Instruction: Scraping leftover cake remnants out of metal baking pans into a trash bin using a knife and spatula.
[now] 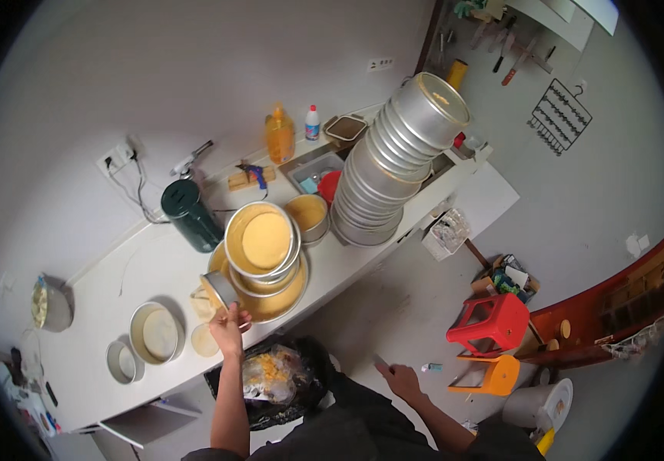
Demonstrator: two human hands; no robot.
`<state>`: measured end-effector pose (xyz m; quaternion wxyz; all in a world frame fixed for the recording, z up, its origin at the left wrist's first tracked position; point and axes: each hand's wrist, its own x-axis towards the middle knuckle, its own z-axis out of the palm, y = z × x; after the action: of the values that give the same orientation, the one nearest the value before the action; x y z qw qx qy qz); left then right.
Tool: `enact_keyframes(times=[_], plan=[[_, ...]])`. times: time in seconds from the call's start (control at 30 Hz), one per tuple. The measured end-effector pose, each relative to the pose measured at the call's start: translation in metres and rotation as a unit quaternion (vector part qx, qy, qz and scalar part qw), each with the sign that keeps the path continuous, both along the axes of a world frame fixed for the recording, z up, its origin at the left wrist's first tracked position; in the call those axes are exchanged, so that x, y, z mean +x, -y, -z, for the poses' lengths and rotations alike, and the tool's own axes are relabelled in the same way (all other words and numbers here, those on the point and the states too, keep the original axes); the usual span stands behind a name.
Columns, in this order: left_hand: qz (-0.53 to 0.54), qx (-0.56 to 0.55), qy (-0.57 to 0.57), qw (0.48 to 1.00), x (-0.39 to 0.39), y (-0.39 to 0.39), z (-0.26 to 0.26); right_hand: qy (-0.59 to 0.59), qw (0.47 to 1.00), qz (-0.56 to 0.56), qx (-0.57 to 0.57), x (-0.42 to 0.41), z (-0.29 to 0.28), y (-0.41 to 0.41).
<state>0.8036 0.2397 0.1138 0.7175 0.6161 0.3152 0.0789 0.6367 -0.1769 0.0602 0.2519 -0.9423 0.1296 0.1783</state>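
My left hand point(228, 331) grips the rim of a small round cake tin point(221, 290), tipped on its side at the counter's front edge. Right behind it rises a stack of round tins point(260, 242) with yellow residue inside, set in a wider tin point(274, 302). Off the counter, above the floor, my right hand point(406, 382) is closed around a flat tool point(380, 362); only its thin end shows, so its kind is unclear. A pale round disc point(204, 340) lies by my left hand. To its left stand a medium tin point(157, 333) and a smaller tin point(124, 362).
A tall leaning column of nested metal tins point(389, 173) stands on the counter near the sink point(317, 167). Behind the tins is a dark green canister point(191, 216). A black-lined bin point(274, 377) with scraps sits below the counter. Red point(490, 325) and orange point(487, 374) stools stand right.
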Motion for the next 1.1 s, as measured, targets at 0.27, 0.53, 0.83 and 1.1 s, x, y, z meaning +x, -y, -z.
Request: enact_keyframes(times=[0.27,0.53,0.83,1.1], plan=[[0.076,0.417,-0.018,0.906,-0.153,0.025,-0.070,0.169,0.934,-0.098,0.299,0.084,-0.137,-0.179],[0.116,0.589,0.023,0.799,-0.240,-0.020,-0.088,0.064,0.909,-0.251,0.325,0.063,-0.169,-0.283],[-0.018,0.473,0.122,0.872,-0.291,-0.020,-0.130,0.075,0.919,-0.170,0.347,0.030,-0.140,-0.309],[-0.180,0.018,0.066,0.981,-0.254,-0.066,-0.117,-0.042,0.893,-0.223,0.388,-0.003,-0.158,-0.296]])
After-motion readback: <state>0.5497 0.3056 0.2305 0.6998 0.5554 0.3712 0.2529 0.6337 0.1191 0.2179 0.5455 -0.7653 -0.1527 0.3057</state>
